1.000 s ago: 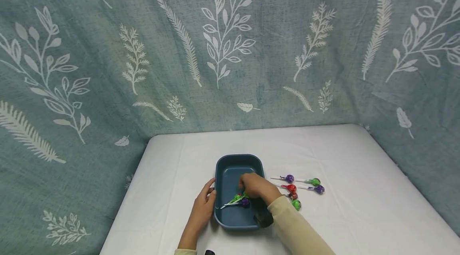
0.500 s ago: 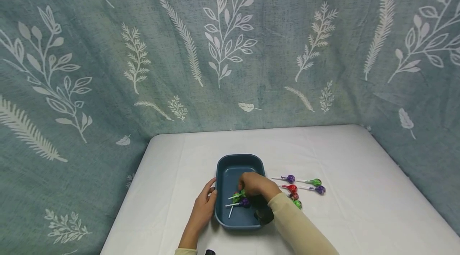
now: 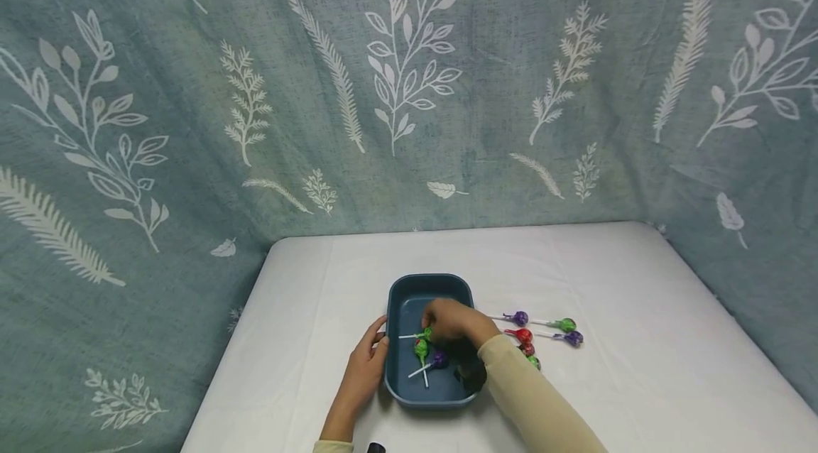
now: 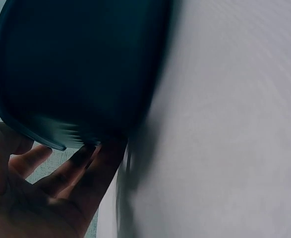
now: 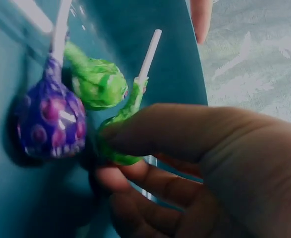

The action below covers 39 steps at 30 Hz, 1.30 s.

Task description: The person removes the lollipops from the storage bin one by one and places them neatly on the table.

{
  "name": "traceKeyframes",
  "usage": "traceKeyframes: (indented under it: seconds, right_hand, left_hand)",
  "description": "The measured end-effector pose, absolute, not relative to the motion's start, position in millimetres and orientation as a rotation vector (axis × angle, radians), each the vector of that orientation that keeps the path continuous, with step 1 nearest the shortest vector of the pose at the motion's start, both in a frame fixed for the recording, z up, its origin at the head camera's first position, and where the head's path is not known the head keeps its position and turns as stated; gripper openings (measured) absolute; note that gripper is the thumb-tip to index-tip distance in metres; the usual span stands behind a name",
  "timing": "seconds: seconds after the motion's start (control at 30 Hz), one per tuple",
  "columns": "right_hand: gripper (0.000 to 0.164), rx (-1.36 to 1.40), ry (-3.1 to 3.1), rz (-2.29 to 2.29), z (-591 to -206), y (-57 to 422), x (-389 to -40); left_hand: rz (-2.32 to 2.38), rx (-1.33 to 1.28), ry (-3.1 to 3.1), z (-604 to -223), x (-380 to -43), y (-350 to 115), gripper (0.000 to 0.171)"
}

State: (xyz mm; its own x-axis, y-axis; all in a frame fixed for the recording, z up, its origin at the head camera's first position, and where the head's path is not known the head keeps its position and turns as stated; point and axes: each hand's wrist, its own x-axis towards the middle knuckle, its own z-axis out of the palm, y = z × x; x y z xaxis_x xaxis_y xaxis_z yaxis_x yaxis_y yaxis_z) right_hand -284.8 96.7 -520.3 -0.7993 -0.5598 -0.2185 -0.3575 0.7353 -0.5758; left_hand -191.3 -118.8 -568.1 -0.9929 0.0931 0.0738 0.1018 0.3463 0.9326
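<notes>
The left hand (image 3: 366, 371), fingers loosely extended, touches the left wall of a dark-blue rounded rectangular tray (image 3: 432, 405). Inside, right of that hand, a green-wrapped, white-stemmed round lollipop (image 3: 428, 333) is pinched between thumb and fingers of the right hand (image 3: 455, 319); a red-wrapped round lollipop (image 3: 523, 334) lies farther right on the white-covered table (image 3: 639, 339).
</notes>
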Motion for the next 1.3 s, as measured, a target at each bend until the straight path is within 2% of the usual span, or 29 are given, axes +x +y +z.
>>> traceKeyframes:
  seconds: [0.7,1.03,1.3]
  right_hand:
    - [0.022,-0.690,2.533,-1.022,-519.5,103.0,-296.2]
    - [0.028,-0.744,2.599,-1.247,-509.5,127.8,-285.5]
    - [0.030,-0.639,2.606,-1.449,-496.2,163.4,-259.9]
  left_hand:
    - [-1.787,-0.211,-2.562,-566.4,-190.5,-117.4,0.044]
    - [-1.764,-0.151,-2.585,-566.3,-189.7,-116.7,0.044]
    - [-1.748,-0.189,-2.584,-564.3,-188.3,-116.1,0.044]
